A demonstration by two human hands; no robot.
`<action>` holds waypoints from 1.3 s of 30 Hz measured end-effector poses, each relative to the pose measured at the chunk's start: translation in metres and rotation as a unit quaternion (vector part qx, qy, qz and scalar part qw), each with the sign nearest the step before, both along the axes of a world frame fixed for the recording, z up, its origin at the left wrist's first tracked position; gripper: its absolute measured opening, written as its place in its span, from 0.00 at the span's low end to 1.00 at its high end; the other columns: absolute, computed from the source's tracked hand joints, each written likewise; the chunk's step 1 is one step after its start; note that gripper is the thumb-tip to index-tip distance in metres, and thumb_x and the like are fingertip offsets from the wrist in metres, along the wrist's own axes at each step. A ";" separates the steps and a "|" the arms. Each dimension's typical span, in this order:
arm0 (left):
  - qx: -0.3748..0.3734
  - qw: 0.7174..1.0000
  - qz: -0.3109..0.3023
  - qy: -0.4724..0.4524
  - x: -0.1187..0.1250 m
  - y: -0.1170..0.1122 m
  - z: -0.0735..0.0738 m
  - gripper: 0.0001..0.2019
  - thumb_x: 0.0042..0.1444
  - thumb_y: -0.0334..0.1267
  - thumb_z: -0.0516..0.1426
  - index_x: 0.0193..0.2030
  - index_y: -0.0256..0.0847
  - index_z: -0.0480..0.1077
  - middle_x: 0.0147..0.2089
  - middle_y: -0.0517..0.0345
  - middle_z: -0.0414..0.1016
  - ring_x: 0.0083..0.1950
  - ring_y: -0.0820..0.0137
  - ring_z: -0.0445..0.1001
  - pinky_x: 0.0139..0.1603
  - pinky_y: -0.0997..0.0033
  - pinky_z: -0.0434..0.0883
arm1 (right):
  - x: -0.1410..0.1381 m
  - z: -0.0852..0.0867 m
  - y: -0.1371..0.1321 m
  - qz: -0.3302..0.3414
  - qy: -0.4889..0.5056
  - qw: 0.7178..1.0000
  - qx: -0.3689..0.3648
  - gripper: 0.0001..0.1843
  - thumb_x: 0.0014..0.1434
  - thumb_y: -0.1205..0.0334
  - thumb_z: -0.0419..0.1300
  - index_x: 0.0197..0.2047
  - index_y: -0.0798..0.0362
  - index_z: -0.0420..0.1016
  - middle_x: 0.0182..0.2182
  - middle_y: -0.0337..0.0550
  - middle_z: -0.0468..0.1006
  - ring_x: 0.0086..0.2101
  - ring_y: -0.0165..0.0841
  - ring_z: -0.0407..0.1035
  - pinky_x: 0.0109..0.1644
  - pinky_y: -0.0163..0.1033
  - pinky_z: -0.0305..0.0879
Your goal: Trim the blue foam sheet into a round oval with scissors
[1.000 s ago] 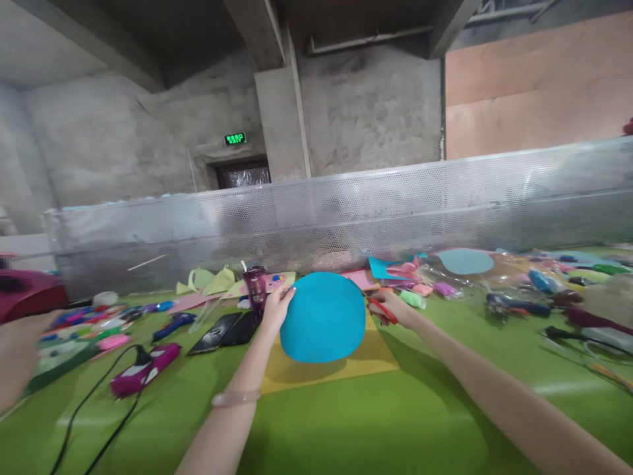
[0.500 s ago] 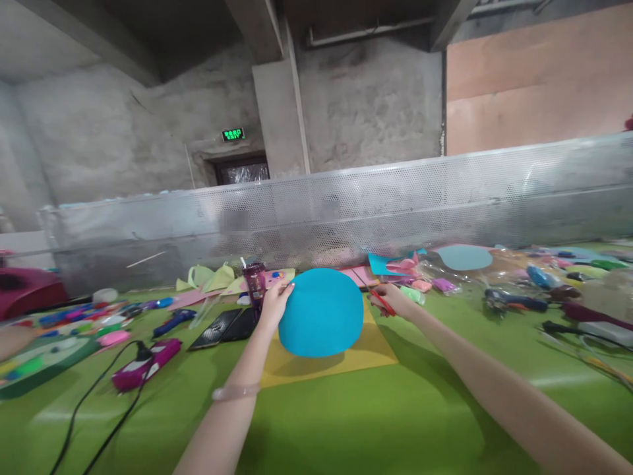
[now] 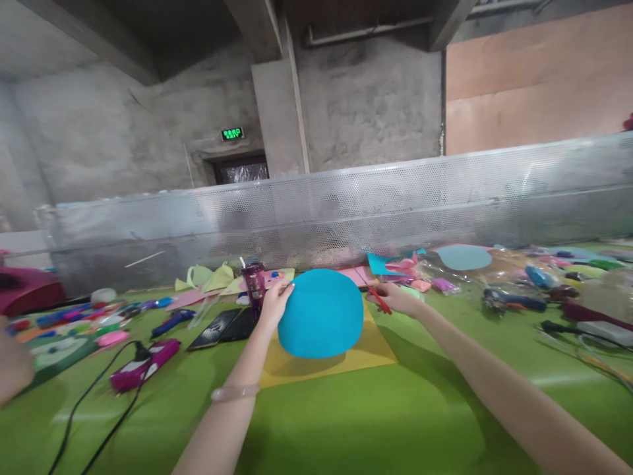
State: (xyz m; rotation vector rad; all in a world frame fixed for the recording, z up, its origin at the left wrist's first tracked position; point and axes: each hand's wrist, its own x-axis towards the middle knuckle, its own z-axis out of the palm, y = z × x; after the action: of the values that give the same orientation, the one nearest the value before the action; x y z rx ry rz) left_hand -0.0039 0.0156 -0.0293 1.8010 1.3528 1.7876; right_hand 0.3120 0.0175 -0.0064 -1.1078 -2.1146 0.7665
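Observation:
A rounded sheet of blue paper or thin foam (image 3: 320, 314) is held up over the table, its outline close to an oval. My left hand (image 3: 277, 302) pinches its upper left edge between thumb and fingers. On the other side, my right hand (image 3: 393, 300) is closed around red-handled scissors (image 3: 380, 300), whose blades point up and to the left, near the blue sheet's right edge. Beneath the blue piece lies a yellow sheet (image 3: 368, 349), partly covered by it and its shadow.
Behind my left hand stand a purple cup with a straw (image 3: 254, 285) and dark phones (image 3: 222, 328). A magenta power strip (image 3: 143, 366) with black cords lies left. Another person's hand (image 3: 14, 363) is at the left edge. Blue glue guns (image 3: 171, 322) and craft scraps (image 3: 390, 265) surround the green table (image 3: 346, 422).
The other person's hand at the left edge has come further into view. My hands, the blue sheet and the scissors have barely moved; the scissors' handles sit slightly higher.

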 end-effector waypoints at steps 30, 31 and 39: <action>-0.033 0.999 -0.028 -0.027 0.004 -0.001 0.001 0.19 0.44 0.52 0.57 0.34 0.38 0.72 0.35 0.52 0.76 0.38 0.62 0.73 0.42 0.65 0.67 | -0.009 0.007 -0.016 0.008 0.029 0.999 -0.033 0.11 0.48 0.58 0.54 0.20 0.55 0.60 0.13 0.35 0.62 0.15 0.23 0.57 0.18 0.30 0.52; -0.034 0.999 -0.029 -0.029 0.003 0.000 0.001 0.19 0.44 0.52 0.57 0.34 0.37 0.72 0.35 0.52 0.76 0.38 0.62 0.73 0.42 0.64 0.67 | -0.009 0.007 -0.016 0.008 0.028 0.999 -0.035 0.10 0.47 0.58 0.54 0.20 0.55 0.60 0.13 0.34 0.62 0.15 0.23 0.57 0.18 0.30 0.52; -0.041 0.998 -0.023 -0.037 0.005 -0.003 0.002 0.20 0.44 0.52 0.57 0.36 0.37 0.71 0.34 0.52 0.75 0.37 0.63 0.73 0.42 0.64 0.67 | -0.008 0.005 -0.012 0.010 0.023 0.999 -0.039 0.10 0.47 0.58 0.55 0.21 0.55 0.62 0.13 0.34 0.62 0.15 0.24 0.58 0.18 0.30 0.53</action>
State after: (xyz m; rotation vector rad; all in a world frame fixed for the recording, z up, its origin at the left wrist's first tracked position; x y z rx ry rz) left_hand 0.0010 0.0127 -0.0271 1.6932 1.3260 1.7313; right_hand 0.3037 0.0051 -0.0015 -1.1008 -2.0769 0.8828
